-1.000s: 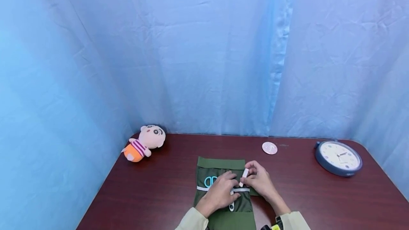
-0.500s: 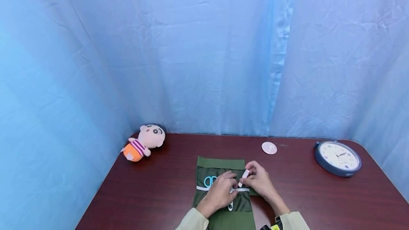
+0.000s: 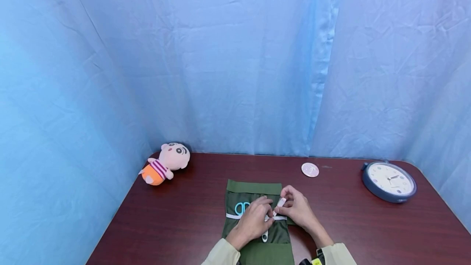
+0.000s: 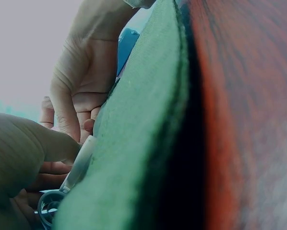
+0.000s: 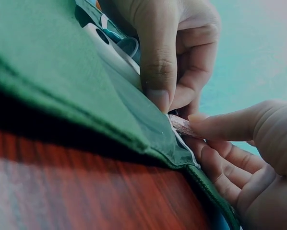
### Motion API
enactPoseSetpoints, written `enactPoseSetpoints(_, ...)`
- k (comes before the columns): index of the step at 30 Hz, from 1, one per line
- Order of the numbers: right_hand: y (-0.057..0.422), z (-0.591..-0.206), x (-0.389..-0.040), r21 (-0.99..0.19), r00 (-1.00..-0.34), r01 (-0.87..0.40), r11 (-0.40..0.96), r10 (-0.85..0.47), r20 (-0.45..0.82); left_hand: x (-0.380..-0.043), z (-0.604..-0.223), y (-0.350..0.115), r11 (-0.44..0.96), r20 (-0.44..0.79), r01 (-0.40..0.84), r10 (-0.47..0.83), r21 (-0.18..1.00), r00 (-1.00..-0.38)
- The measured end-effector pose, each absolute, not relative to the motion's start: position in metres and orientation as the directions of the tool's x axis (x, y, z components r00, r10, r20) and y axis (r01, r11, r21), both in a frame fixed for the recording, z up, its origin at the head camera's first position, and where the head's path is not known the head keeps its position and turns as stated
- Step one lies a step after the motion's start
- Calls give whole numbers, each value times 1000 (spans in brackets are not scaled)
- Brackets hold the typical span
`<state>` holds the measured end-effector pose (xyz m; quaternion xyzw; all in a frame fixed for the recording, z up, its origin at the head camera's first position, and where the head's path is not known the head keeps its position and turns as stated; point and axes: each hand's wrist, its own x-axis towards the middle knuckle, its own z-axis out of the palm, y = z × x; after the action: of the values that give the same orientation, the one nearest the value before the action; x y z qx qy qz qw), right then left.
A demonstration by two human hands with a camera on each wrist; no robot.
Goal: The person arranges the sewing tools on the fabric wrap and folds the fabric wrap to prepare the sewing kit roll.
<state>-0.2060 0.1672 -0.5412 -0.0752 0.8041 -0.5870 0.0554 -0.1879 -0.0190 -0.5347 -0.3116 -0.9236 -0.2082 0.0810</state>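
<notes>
A dark green fabric organizer (image 3: pixel 265 252) lies unfolded on the table, a white elastic band (image 3: pixel 281 218) across it. My right hand (image 3: pixel 299 209) pinches a small flat white piece (image 3: pixel 281 202) between thumb and fingers, its lower end at the band; in the right wrist view the piece (image 5: pixel 182 125) looks pinkish and finely lined. My left hand (image 3: pixel 254 218) bends over the organizer, thumb and forefinger pinching the band beside that end. Under it sits a slim white tool (image 3: pixel 265 237) with a dark hole in its end. Scissors with light-blue handles (image 3: pixel 241 207) are tucked behind the band.
A plush doll (image 3: pixel 162 165) lies at the table's back left. Toward the back stands out a round pale disc (image 3: pixel 310 170), and a blue-rimmed clock (image 3: pixel 390 182) lies at the right. Blue curtains (image 3: pixel 235 72) hang behind the dark red table (image 3: pixel 165 224).
The white piece has tipped and slid slightly down toward the band, the right fingers moving a little left with it. The left hand has hardly moved.
</notes>
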Motion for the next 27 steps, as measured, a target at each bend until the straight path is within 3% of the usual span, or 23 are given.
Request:
enactPoseSetpoints(13,168,-542,-206,-934,-976,-111,339,-215,38,-188,-536,-19,714,292,618,546,328,-785)
enactPoseSetpoints(27,171,-543,-205,-947,-962,-149,285,-264,72,-188,-535,-20,705,297,621,546,342,-784)
